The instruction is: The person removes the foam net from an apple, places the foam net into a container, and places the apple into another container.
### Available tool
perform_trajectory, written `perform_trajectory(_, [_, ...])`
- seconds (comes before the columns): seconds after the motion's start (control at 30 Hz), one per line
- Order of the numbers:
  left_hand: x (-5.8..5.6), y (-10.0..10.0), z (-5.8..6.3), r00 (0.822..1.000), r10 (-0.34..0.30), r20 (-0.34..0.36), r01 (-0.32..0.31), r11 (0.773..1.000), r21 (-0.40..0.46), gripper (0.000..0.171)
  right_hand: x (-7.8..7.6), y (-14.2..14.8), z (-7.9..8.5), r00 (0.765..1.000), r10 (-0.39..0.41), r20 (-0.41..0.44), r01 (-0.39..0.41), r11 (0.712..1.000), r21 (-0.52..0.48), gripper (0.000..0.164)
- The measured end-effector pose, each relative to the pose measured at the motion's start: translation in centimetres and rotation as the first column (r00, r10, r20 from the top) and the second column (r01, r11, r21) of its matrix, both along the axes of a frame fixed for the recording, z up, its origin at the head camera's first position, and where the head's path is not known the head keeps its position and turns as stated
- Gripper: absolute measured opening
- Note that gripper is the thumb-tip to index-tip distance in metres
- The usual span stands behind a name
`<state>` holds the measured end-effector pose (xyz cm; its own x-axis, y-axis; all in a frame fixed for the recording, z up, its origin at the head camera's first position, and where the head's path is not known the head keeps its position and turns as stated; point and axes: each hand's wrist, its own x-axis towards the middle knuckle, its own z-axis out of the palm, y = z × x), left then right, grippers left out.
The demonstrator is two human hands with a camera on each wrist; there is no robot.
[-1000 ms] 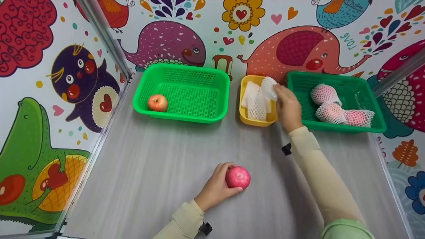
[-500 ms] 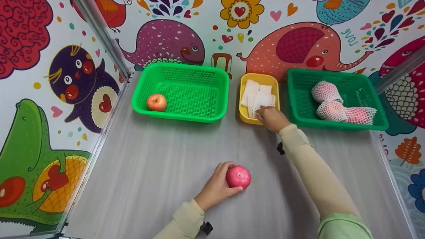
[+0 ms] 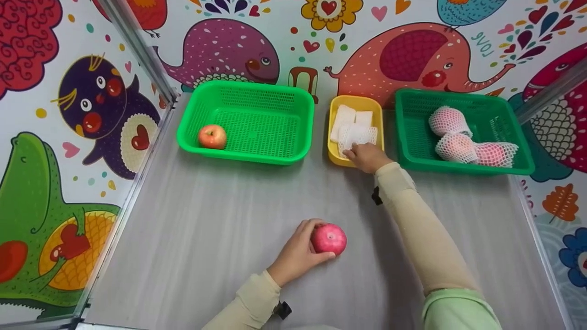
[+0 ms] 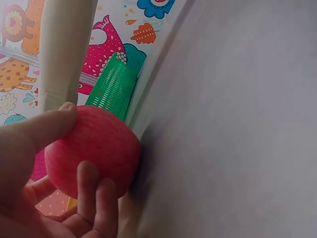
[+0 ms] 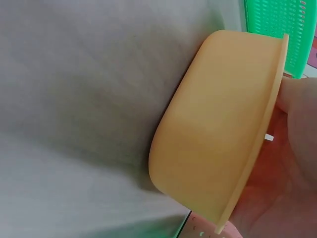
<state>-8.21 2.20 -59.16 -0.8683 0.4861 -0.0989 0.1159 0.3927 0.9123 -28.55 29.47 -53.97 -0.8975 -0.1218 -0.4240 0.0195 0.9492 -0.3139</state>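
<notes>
My left hand (image 3: 293, 256) grips a pinkish-red apple (image 3: 329, 239) on the grey tabletop, thumb and fingers around its side. In the left wrist view, the thumb lies across one side of the apple (image 4: 94, 148) and fingertips press another. My right hand (image 3: 369, 158) reaches over the near rim of a yellow bin (image 3: 338, 158), bent fingers at the near end of a white foam net (image 3: 362, 133). Whether the fingers pinch the net is unclear. In the right wrist view, the wall of the yellow bin (image 5: 213, 119) hides the fingertips of my right hand (image 5: 292, 163).
Left of the bin, a bright green basket (image 3: 270, 158) holds one red-yellow apple (image 3: 212, 137). To the right, a dark green basket (image 3: 463, 167) contains 3 net-wrapped fruits (image 3: 456, 147). More folded foam nets (image 3: 344, 121) lie in the bin. Patterned walls enclose the table.
My right hand has come down from the bin's right side, where it held a foam net raised, to its near rim. That net now lies in the bin. The left hand keeps holding the apple.
</notes>
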Motion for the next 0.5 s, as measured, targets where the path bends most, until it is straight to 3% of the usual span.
perform_trajectory(0.1, [-0.5,0.1,0.2,1.000,-0.001,-0.017,0.001,1.000,0.011,0.069,-0.2,-0.2,0.3,0.999,-0.035,0.030,0.035,0.999,-0.012,0.064])
perform_trajectory(0.23, [-2.0,-0.3,1.4,0.997,0.050,-0.064,-0.049,0.999,0.024,0.070,-0.6,-0.5,0.6,0.998,-0.033,0.055,0.034,0.999,-0.014,0.053])
perform_trajectory(0.33, [-3.8,-1.2,2.9,0.987,0.104,-0.120,-0.102,0.994,0.024,0.071,-0.9,-0.6,0.7,0.997,-0.049,0.063,0.050,0.999,-0.005,0.050])
perform_trajectory(0.5, [-7.5,-3.5,6.2,0.961,0.133,-0.243,-0.141,0.990,-0.017,0.071,-1.0,-0.4,0.3,0.998,-0.036,0.042,0.036,0.999,0.006,0.047])
